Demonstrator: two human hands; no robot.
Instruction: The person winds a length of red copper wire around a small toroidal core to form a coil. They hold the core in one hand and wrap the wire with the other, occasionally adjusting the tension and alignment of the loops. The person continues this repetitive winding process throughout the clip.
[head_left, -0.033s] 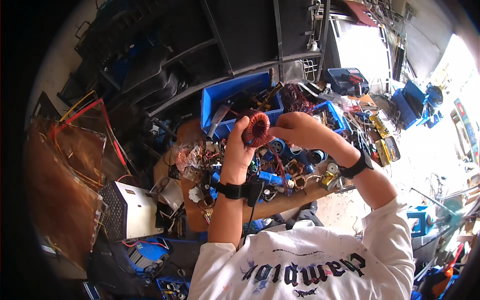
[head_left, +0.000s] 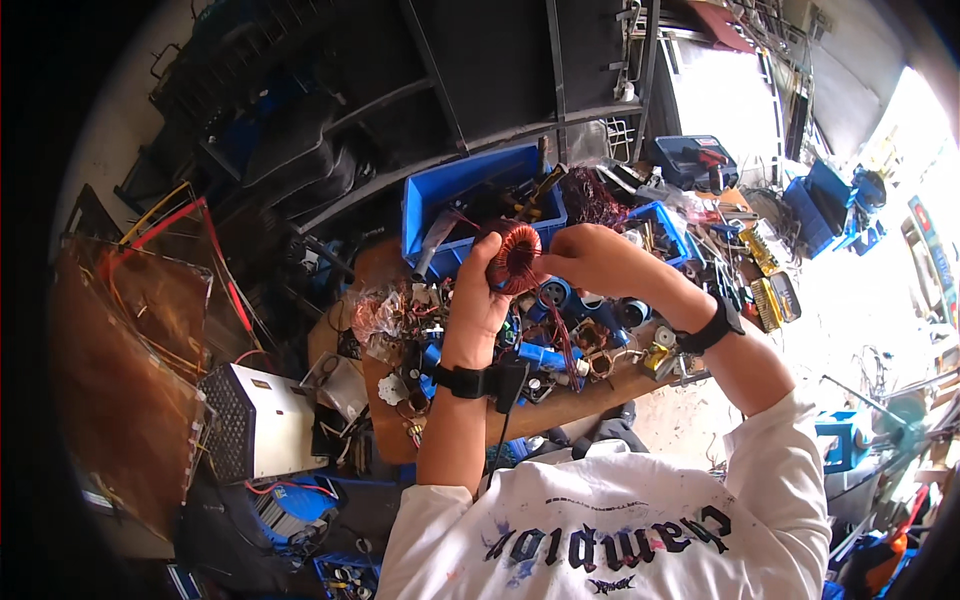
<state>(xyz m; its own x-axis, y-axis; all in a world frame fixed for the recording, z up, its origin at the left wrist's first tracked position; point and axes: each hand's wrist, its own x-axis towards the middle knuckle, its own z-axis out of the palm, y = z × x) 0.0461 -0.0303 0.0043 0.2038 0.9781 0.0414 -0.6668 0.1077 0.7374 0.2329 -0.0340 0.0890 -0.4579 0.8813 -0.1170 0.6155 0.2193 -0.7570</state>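
My left hand (head_left: pixel 478 290) holds up a ring-shaped coil (head_left: pixel 518 240) wound with reddish copper wire, the thumb along its left side. Its hole faces up toward me. At the coil's right edge, my right hand (head_left: pixel 585 258) has its fingers curled and pinched together. What lies between those fingertips is too small to make out. Dark red wire strands (head_left: pixel 562 325) hang from the coil's lower side over the cluttered bench. Black bands circle both wrists, and the left one carries a small dark box with a cable.
Below the coil, a wooden bench (head_left: pixel 495 425) is heaped with motor parts and blue cylinders. Behind it stands a blue bin (head_left: pixel 425 200) with tools. A tangle of wire (head_left: pixel 597 200), a dark toolbox (head_left: pixel 690 160) and yellow pieces lie right. A white metal case (head_left: pixel 270 420) stands left.
The coil has turned very slightly in my left hand, and the hanging wire strands have shifted a little. Both arms stay nearly in place.
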